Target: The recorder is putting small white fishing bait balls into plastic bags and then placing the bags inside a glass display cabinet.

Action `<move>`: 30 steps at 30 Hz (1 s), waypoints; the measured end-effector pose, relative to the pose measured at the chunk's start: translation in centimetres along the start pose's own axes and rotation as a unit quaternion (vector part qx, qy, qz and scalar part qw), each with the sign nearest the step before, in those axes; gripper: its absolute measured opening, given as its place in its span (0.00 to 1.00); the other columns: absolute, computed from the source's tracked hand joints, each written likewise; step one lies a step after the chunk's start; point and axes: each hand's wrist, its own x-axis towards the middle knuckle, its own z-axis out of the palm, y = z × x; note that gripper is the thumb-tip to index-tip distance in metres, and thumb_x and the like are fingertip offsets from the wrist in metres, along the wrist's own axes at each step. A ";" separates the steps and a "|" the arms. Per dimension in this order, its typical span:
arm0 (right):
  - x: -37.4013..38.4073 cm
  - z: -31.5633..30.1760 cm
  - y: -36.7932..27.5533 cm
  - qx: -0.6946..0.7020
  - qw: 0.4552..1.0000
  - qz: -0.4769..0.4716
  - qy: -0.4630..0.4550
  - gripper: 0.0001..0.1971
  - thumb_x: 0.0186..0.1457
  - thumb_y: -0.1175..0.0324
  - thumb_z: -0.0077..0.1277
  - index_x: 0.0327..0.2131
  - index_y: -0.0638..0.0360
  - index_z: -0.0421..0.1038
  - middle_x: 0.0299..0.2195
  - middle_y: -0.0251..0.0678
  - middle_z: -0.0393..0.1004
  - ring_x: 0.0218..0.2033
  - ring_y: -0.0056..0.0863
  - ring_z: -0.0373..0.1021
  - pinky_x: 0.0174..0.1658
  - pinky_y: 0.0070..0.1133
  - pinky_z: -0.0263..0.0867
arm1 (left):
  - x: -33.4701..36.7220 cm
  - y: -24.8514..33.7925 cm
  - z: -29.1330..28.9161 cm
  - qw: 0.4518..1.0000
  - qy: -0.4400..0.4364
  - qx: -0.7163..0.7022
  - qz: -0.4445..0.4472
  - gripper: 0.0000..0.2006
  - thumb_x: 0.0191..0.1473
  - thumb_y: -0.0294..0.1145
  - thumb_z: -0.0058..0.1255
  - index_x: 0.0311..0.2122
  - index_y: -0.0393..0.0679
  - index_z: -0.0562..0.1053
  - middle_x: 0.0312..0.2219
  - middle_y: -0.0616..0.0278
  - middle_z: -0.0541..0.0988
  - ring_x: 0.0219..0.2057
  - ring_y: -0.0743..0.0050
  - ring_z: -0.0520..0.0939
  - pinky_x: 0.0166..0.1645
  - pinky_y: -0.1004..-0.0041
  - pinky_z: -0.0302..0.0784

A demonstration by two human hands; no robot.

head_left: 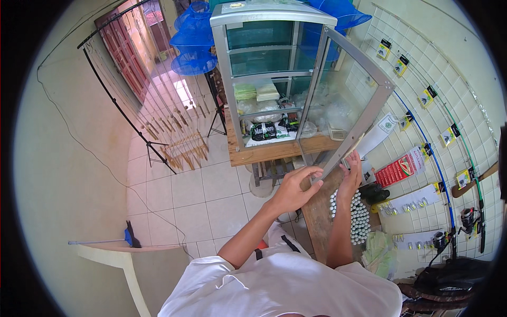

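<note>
A glass display cabinet (274, 15) with a grey metal frame stands in front of me on a wooden table. Its framed glass door (381, 98) is swung out toward me on the right. At the door's lower corner is my left hand (296, 189), fingers curved and a gap showing between thumb and fingers. My right hand (350, 177) is raised beside the door's outer upright, palm inward and fingers apart. Just above its fingertips runs a thin pale strip; I cannot tell whether the hand touches it. Inside the cabinet are a black-and-green packet (266, 130) and light green stacks (245, 92).
Several small white-capped containers (360, 219) stand on the wooden surface by my right forearm. A white wire grid (422, 124) holds fishing rods and small packets along the right wall. At left are a rack of hanging rods (185, 150) and blue nets (194, 39).
</note>
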 end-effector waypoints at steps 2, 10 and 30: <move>-0.4 1.0 -0.3 -0.004 1.000 0.002 -0.010 0.22 0.67 0.60 0.36 0.57 0.65 0.64 0.51 0.37 0.68 0.49 0.26 0.65 0.49 0.24 0.63 | 0.1 -0.1 -0.2 1.000 -0.003 0.000 -0.001 0.16 0.53 0.28 0.58 0.47 0.38 0.74 0.39 0.55 0.80 0.42 0.66 0.81 0.49 0.70 0.74; -1.3 5.7 1.1 0.015 0.994 0.023 -0.103 0.16 0.67 0.64 0.38 0.40 0.67 0.73 0.32 0.31 0.73 0.32 0.18 0.65 0.37 0.18 0.61 | 0.4 -1.7 -3.4 0.998 0.058 0.017 -0.024 0.16 0.52 0.26 0.58 0.47 0.37 0.74 0.39 0.56 0.80 0.39 0.69 0.81 0.46 0.72 0.75; 0.7 24.1 6.6 0.022 0.912 0.053 -0.406 0.22 0.66 0.63 0.39 0.56 0.69 0.64 0.49 0.43 0.69 0.48 0.31 0.68 0.53 0.23 0.62 | 5.1 -10.4 -15.4 0.961 0.245 0.103 -0.081 0.23 0.52 0.22 0.56 0.55 0.39 0.70 0.49 0.54 0.74 0.52 0.66 0.75 0.54 0.68 0.73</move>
